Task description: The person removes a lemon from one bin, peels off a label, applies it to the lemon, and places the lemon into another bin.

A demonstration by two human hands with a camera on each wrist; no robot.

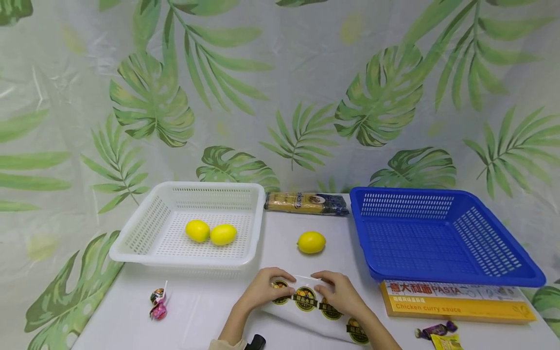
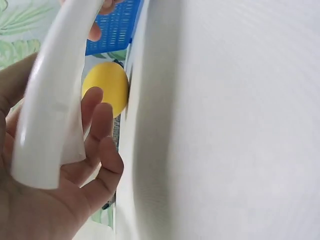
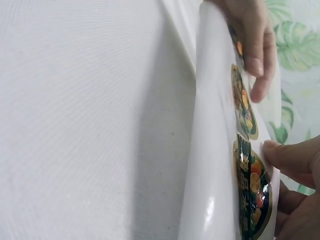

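Head view faces forward, down — wrist views, close, share the white sheet (image 3: 216,132).

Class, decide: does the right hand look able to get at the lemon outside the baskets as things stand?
Probably not yet: the right hand pinches the labelled sheet. Once free, its way to the lemon looks open.

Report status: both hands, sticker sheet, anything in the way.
Left hand, right hand: both pinching sticker sheet. Sheet curved, stickers on it. Loose lemon beyond, not touching it.
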